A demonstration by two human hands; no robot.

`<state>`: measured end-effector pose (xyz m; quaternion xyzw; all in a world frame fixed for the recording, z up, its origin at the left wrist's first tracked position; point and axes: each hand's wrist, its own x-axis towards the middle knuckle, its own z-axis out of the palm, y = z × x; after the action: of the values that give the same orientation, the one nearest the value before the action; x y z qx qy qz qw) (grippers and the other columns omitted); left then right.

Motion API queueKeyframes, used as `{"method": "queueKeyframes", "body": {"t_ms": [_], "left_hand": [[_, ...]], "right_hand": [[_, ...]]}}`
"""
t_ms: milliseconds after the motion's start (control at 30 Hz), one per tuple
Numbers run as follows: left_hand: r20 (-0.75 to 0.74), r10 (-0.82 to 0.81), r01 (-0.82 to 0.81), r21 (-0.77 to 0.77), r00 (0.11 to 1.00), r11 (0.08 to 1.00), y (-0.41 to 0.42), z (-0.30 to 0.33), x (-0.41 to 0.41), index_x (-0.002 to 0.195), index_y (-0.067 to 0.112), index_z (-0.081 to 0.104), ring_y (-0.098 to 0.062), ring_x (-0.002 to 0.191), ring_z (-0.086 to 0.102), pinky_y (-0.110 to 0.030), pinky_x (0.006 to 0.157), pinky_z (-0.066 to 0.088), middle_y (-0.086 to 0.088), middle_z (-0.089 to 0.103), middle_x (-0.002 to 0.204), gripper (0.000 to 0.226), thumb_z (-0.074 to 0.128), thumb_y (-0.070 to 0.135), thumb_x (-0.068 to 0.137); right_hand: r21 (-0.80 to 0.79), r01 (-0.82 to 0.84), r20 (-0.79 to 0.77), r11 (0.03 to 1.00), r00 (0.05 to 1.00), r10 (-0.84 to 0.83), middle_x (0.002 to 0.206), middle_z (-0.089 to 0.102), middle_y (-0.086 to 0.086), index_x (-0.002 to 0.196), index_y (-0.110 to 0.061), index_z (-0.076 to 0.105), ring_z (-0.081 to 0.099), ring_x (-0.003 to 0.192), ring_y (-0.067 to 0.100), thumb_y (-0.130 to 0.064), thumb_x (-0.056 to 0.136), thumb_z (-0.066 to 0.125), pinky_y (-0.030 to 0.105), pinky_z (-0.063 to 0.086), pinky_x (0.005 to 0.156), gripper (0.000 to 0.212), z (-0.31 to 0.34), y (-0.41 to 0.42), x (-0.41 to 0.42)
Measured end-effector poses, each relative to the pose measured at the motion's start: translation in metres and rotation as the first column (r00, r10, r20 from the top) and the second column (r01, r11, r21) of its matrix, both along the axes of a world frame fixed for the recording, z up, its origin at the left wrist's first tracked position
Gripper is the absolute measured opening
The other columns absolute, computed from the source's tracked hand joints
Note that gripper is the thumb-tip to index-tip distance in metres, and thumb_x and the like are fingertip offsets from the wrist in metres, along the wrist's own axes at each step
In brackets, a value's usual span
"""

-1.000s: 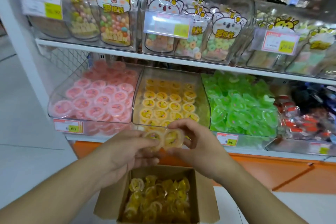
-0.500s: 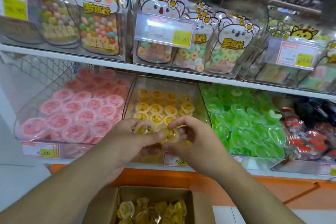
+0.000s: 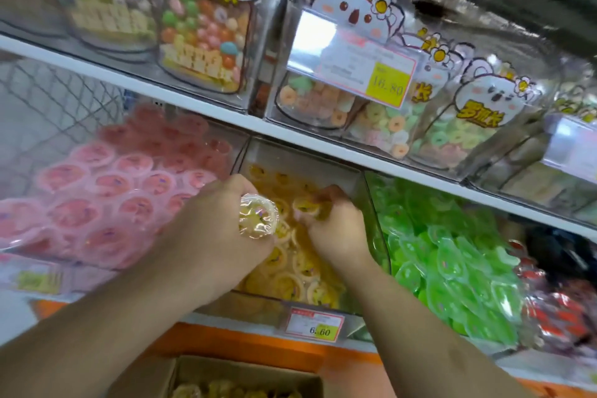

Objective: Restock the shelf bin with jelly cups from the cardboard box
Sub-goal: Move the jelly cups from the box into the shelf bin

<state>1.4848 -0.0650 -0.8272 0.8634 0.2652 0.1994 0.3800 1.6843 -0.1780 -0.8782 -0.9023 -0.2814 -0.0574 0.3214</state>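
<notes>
Both hands have moved up from in front of the shelf edge and now reach into the yellow bin [image 3: 352, 178], while the box [image 3: 245, 376] has slipped to the bottom edge of the view, only its top flaps and a few yellow cups showing. Left hand [image 3: 223, 229] curls its fingers around a clear-wrapped yellow jelly cup [image 3: 257, 216], its foil lid facing the camera, held just above the cups already lying in the bin. Right hand [image 3: 336, 233] hovers deeper in the bin, fingers bent down and pinching a second yellow cup [image 3: 305, 205] at the fingertips, close over the stacked cups [image 3: 290, 281]. Clear and open-fronted, the bin sits on the lower shelf between a bin of pink cups [image 3: 97, 203] to the left and a bin of green cups [image 3: 452, 262] to the right. A price tag [image 3: 315, 324] reading 6.60 hangs on the yellow bin's front lip. On the shelf above stand clear tubs of mixed candy [image 3: 206, 29] with cartoon animal labels and a larger price card [image 3: 365, 73] marked 16.80.
</notes>
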Motion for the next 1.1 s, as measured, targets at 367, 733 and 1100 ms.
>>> {"method": "queueKeyframes", "body": {"t_ms": [367,733,1100], "left_hand": [[0.078,-0.051,0.055,-0.057,0.996,0.997,0.003,-0.005,-0.003,0.101,0.040,0.051,0.009,0.078,0.064,-0.021,0.059,0.049,0.031,0.067,0.093,0.047,0.089,0.044,0.074],[0.106,-0.057,0.061,-0.034,0.993,0.998,-0.003,-0.015,0.006,0.125,0.040,0.058,0.006,0.096,0.060,-0.011,0.070,0.040,0.024,0.061,0.109,0.059,0.088,0.046,0.075],[0.177,-0.129,0.160,-0.171,0.976,0.972,-0.010,-0.024,0.011,0.124,0.036,0.064,-0.002,0.088,0.073,-0.039,0.080,0.064,0.022,0.071,0.108,0.058,0.090,0.014,0.078]], "right_hand": [[-0.096,0.039,0.021,0.995,0.999,-0.037,0.103,0.073,0.005,0.108,-0.022,0.062,0.069,0.099,0.033,-0.039,0.087,0.080,0.040,0.054,0.085,0.032,-0.015,-0.003,0.013],[0.227,-0.135,-0.252,0.965,0.948,0.192,0.106,0.075,-0.001,0.113,-0.024,0.073,0.070,0.099,0.019,0.000,0.092,0.067,0.034,0.057,0.098,0.033,0.028,-0.035,-0.035],[0.397,-0.221,-0.499,0.891,0.763,0.411,0.102,0.078,0.007,0.116,-0.016,0.074,0.073,0.082,0.019,-0.012,0.090,0.081,0.043,0.063,0.086,0.027,0.049,-0.053,-0.067]]}}
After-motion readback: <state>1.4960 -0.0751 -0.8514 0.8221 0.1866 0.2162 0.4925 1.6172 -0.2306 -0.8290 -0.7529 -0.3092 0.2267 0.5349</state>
